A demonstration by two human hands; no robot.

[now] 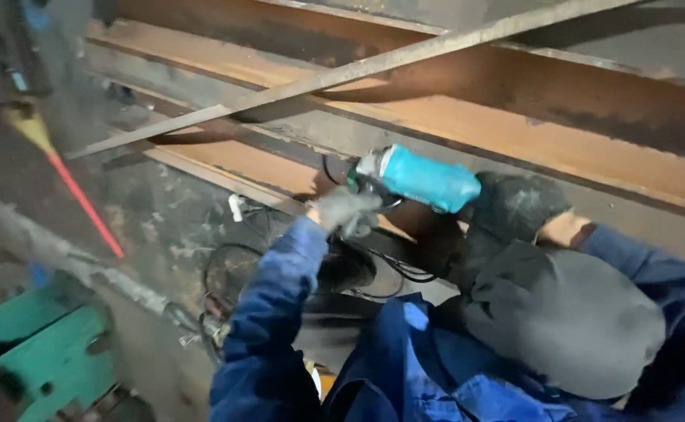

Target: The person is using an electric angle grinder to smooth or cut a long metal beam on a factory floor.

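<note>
Grinder (424,181) in both hands, up against the beam (530,137).

L hand (346,211), grey glove, clamped on the front of the grinder; R hand (514,207), dark glove, wrapped round its rear. Looks like I'm mid-grind, disc hidden. Next move prob needs a firm two-hand hold & steady feed. Cable (393,270) loops right below the grinder, could snag. Angle bar (358,72) crosses above it, crowding. Red broom (84,202) & green bench (37,344) far left of the grinder.

Metal workshop, rusty steel beams (468,117), teal angle grinder (421,180)
</note>
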